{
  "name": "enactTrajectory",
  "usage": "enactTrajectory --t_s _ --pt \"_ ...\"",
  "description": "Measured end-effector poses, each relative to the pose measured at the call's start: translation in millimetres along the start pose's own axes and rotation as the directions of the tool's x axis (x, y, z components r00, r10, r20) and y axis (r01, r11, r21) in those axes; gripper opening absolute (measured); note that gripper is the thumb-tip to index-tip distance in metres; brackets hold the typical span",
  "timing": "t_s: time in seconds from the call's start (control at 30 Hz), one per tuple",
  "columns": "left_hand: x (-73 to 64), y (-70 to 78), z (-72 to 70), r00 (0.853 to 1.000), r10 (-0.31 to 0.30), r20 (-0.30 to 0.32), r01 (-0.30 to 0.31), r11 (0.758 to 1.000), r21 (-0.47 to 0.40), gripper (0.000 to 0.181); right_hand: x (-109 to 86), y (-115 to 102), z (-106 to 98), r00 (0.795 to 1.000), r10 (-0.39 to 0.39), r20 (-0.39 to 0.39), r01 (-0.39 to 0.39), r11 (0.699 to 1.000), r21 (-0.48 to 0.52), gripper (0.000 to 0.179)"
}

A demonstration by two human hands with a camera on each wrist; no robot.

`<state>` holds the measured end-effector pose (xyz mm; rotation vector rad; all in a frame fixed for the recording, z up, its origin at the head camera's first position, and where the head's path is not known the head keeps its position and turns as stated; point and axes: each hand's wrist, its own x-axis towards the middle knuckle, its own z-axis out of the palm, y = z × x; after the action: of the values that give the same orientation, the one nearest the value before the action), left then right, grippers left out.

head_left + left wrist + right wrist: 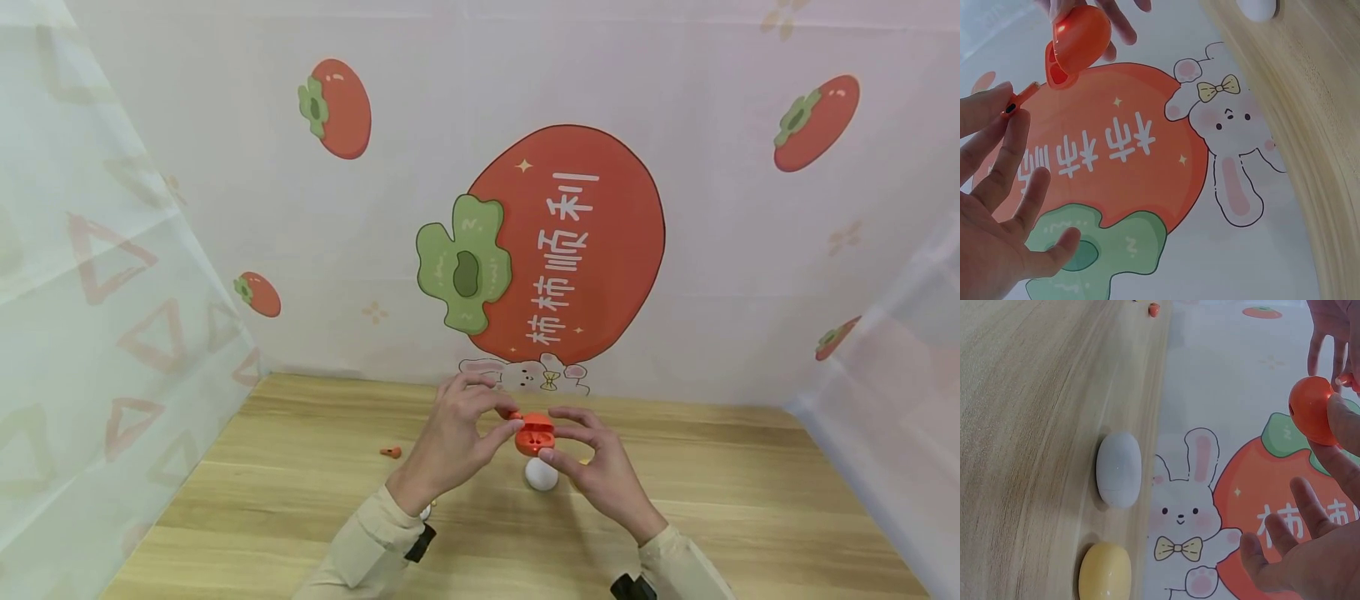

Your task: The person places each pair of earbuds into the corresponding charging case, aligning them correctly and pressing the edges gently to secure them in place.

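Left grip (455, 433) pinches an earbud (1027, 95), just left of the orange case (529, 448); right grip (603, 468) holds this case, opened. Both likely handle light, stiff and slippery; grasp earbud by head, case by sides. Count: one orange case; two earbuds, the second earbud (391, 452) on the surface (300, 500) left of the case; one white object (1119, 469) and one yellow object (1105, 574), case's near side.

Carried on the wood-grain tabletop (300, 500) are an orange earbud (392, 452), a white case (1119, 470), a yellow case (1105, 573) and small half-hidden pieces (426, 512).
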<state>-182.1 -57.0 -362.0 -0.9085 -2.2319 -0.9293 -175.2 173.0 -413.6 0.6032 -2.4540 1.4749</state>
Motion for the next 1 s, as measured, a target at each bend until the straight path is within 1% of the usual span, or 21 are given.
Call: enactTrajectory --t_s 0.27,0.6,0.77,1.0 --pt "-0.2 -1.6 -0.2 1.000 -0.007 0.010 0.007 1.000 -0.010 0.016 0.8 0.2 1.1 1.000 -0.010 0.006 0.010 1.000 0.003 0.029" --pt "-0.5 -1.8 -1.4 1.000 -0.005 0.005 0.005 1.000 -0.017 0.013 1.5 0.7 1.9 1.000 -0.012 0.006 0.012 1.000 0.010 0.028" --pt "0.0 -0.4 -1.5 1.000 -0.024 0.016 0.025 0.999 -0.040 0.013 2.1 0.3 2.1 1.000 -0.011 0.005 0.011 1.000 0.004 0.028" --pt "0.3 1.4 -0.7 0.998 -0.046 0.032 0.048 0.998 -0.034 0.013 2.1 0.3 2.7 1.000 -0.024 0.009 0.024 1.000 -0.004 0.027"
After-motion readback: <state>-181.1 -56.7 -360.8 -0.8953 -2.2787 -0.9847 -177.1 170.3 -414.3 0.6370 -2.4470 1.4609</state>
